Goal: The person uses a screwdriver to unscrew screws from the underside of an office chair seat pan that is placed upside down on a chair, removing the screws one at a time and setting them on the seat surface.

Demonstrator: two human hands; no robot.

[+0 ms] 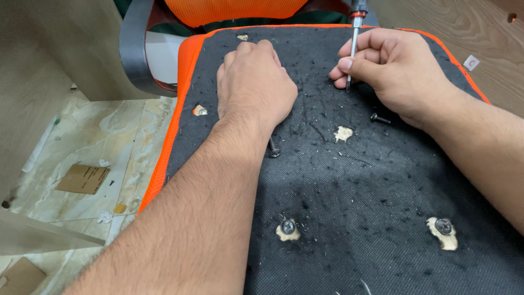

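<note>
A chair seat lies upside down, its underside [349, 186] covered in black fabric with an orange edge. My left hand [254, 82] rests knuckles-up on the fabric near the far edge, fingers curled. My right hand [390, 65] grips a screwdriver [353, 49], its thin metal shaft pointing down onto the fabric. Two loose black screws lie on the fabric: one [380, 118] beside my right hand, one [273, 148] partly under my left wrist. Two screws [287, 226] [444, 225] sit fastened in torn holes near me.
Torn patches show pale wood at the holes [343, 133] [200, 110]. An orange mesh chair back [234, 10] and grey armrest [134, 49] lie beyond the seat. Wooden panels [71, 43] stand left; cardboard [83, 178] lies on the marble floor. A wood floor [469, 27] shows at right.
</note>
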